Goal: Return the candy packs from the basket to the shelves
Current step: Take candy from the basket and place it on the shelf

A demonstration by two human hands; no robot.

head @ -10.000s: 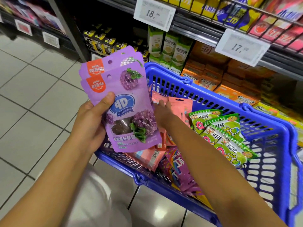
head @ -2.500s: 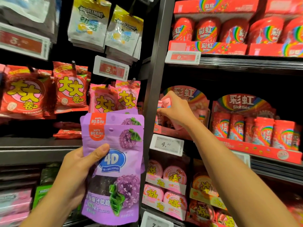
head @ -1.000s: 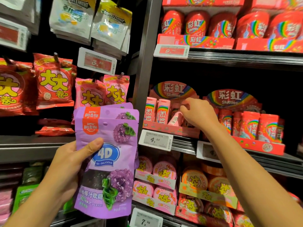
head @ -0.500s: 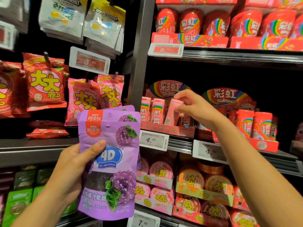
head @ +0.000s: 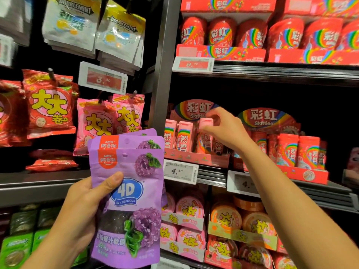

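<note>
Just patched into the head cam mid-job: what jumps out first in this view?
The purple 4D candy packs dominate the lower centre, fanned in the left hand with the thumb across the front. To the right, the right hand pinches the top of a pink Skittles tube standing in the pink shelf tray, beside two like tubes. Red Skittles jars line the shelf above.

Purple pouch (head: 134, 193) reads "4D"; price tag (head: 180, 171) "4.50".
</note>
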